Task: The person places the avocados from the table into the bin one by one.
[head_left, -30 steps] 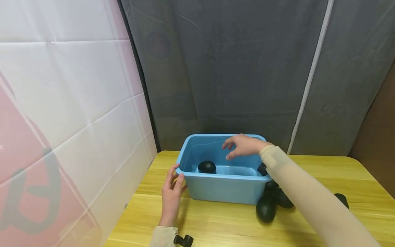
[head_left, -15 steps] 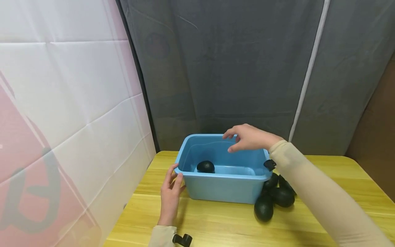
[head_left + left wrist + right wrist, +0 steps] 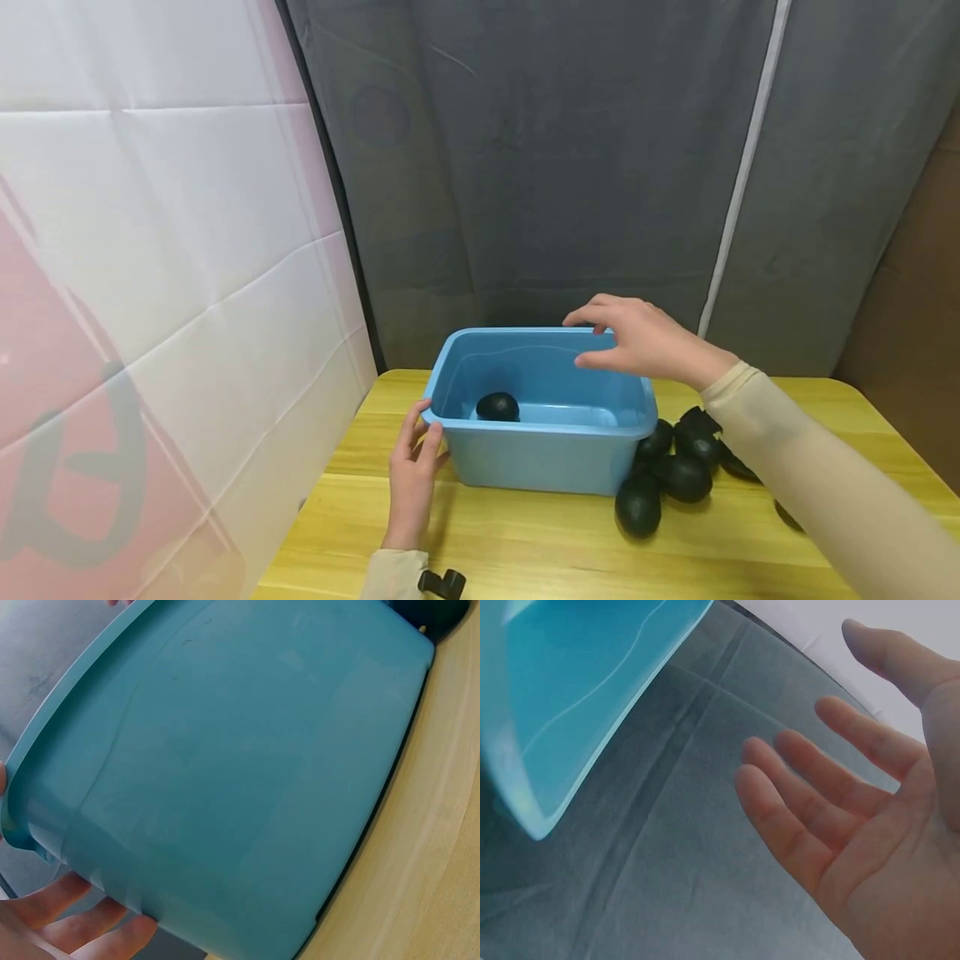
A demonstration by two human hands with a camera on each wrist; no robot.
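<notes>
Nearest the camera, a small black clip-like item (image 3: 444, 582) sits by the left sleeve cuff at the bottom edge. Left hand (image 3: 415, 475) lies on the yellow wood surface (image 3: 525, 542) w/ fingers straight, tips touching the near-left corner of the blue tub (image 3: 540, 454); it grasps nothing, just rests against the wall. Left wrist view shows the fingers (image 3: 82, 919) under the tub's rim.

Right of the tub, on the surface, a cluster of dark green avocado-like fruits (image 3: 678, 475), the nearest (image 3: 638, 506) just off the tub's near-right corner; others behind it, close together, partly hidden by the right sleeve.

Inside the tub, one dark fruit (image 3: 497, 407) sits at the left, near the front wall.

Right hand (image 3: 645, 342) hovers over the tub's far-right rim, released, fingers spread & relaxed, holding nothing; right wrist view confirms an empty palm (image 3: 885, 847).

Behind: grey curtain (image 3: 562, 167), white/pink sheet (image 3: 150, 250) at left.
</notes>
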